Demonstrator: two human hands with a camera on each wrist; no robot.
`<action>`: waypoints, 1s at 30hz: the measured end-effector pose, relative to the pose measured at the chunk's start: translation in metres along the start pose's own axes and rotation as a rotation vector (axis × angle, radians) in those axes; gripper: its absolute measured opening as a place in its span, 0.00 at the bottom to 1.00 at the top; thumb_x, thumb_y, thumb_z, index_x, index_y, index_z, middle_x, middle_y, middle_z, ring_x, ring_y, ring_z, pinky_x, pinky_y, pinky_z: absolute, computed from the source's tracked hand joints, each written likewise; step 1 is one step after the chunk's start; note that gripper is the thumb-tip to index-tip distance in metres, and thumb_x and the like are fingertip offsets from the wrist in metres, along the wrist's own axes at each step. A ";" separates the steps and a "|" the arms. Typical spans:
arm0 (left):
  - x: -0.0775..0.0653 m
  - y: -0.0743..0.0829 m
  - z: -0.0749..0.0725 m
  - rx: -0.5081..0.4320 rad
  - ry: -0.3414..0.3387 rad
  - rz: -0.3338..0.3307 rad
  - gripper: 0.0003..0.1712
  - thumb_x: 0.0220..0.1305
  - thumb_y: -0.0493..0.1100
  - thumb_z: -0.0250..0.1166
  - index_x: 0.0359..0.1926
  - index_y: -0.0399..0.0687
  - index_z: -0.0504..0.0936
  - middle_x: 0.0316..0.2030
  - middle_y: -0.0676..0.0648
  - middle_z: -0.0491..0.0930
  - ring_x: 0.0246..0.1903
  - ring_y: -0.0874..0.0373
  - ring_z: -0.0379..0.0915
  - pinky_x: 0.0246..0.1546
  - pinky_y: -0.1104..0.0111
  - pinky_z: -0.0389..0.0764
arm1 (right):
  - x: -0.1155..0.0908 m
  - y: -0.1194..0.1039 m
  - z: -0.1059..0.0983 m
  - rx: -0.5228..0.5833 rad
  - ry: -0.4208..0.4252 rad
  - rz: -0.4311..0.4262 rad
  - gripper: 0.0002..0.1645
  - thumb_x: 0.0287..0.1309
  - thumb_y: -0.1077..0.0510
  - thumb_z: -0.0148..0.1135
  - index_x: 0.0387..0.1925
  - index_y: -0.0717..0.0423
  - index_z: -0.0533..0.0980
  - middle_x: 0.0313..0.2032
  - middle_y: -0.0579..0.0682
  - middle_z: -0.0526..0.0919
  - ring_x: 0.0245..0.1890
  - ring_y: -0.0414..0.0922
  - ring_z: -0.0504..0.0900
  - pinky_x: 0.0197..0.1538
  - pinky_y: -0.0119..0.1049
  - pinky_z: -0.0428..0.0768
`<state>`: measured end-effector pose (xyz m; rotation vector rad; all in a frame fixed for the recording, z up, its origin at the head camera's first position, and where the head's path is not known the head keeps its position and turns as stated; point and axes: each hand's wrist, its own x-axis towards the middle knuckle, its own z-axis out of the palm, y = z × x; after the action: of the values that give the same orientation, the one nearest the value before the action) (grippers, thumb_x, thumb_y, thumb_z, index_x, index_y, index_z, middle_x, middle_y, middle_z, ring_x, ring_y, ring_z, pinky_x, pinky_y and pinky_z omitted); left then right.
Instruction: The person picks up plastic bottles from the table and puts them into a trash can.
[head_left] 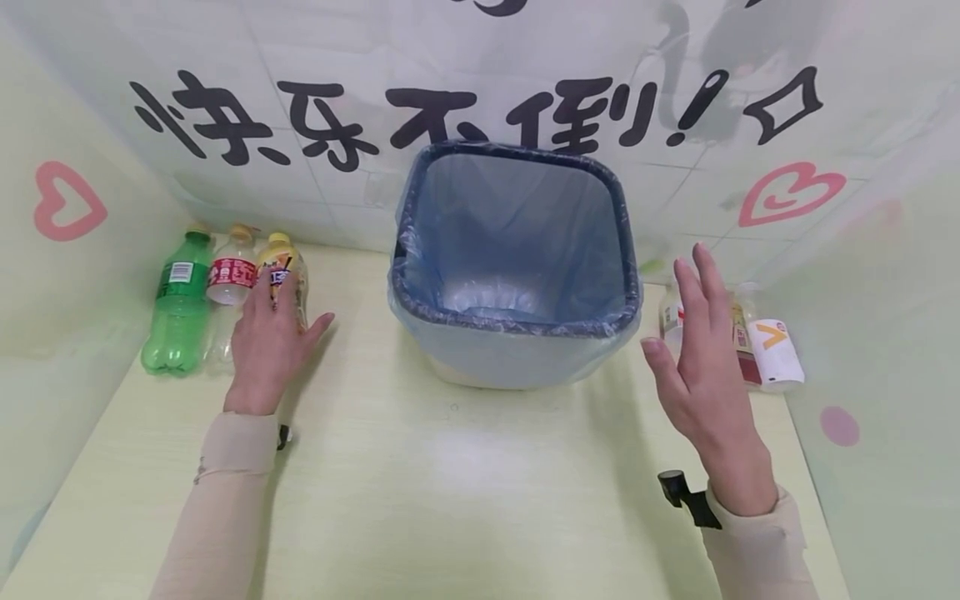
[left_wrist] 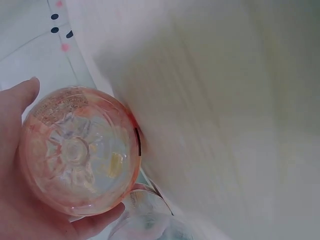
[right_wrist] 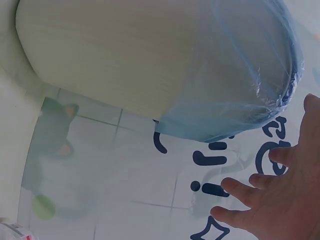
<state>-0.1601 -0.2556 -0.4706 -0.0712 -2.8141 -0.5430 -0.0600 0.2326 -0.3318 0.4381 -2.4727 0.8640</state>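
My left hand (head_left: pixel 264 342) reaches over a yellow-capped drink bottle (head_left: pixel 283 250) at the table's left side, its fingers extended across the bottle and the thumb spread away. The left wrist view shows the round clear base of this bottle (left_wrist: pixel 75 150), with my thumb and fingers on either side. Next to it stand a bottle with a red label (head_left: pixel 232 271) and a green plastic bottle (head_left: pixel 180 304). My right hand (head_left: pixel 712 375) is raised with fingers spread, holding nothing, to the right of a bin (head_left: pixel 517 367) lined with a bluish plastic bag (head_left: pixel 525 208).
Partly behind my right hand are a white-labelled container with an orange mark (head_left: pixel 780 354), a container with a dark red label (head_left: pixel 750 367) and another pale one (head_left: pixel 670 321). Printed panels (head_left: pixel 480 50) enclose the pale table (head_left: pixel 465 500) at the back and both sides.
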 end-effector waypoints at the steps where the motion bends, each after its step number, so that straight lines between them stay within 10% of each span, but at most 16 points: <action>1: 0.001 0.001 0.000 0.000 -0.004 -0.004 0.50 0.59 0.56 0.72 0.74 0.42 0.59 0.74 0.32 0.51 0.65 0.26 0.57 0.47 0.27 0.67 | 0.000 -0.001 0.000 -0.002 0.000 0.001 0.52 0.66 0.25 0.42 0.77 0.54 0.52 0.78 0.52 0.46 0.76 0.54 0.47 0.72 0.59 0.52; 14: 0.007 0.004 -0.009 0.025 -0.167 -0.096 0.52 0.65 0.65 0.62 0.77 0.43 0.51 0.75 0.27 0.36 0.67 0.20 0.47 0.49 0.24 0.61 | 0.008 -0.007 0.005 -0.014 0.026 -0.021 0.52 0.66 0.25 0.40 0.76 0.55 0.54 0.77 0.53 0.49 0.76 0.55 0.49 0.71 0.60 0.54; 30: 0.014 0.007 -0.007 0.033 -0.165 -0.096 0.47 0.69 0.62 0.58 0.76 0.39 0.54 0.75 0.26 0.39 0.66 0.21 0.50 0.47 0.25 0.64 | 0.025 -0.015 0.010 0.002 0.014 -0.047 0.52 0.66 0.25 0.40 0.75 0.57 0.56 0.77 0.52 0.49 0.76 0.52 0.49 0.72 0.57 0.55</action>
<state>-0.1711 -0.2515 -0.4581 0.0276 -2.9986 -0.5340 -0.0776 0.2109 -0.3179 0.4873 -2.4390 0.8471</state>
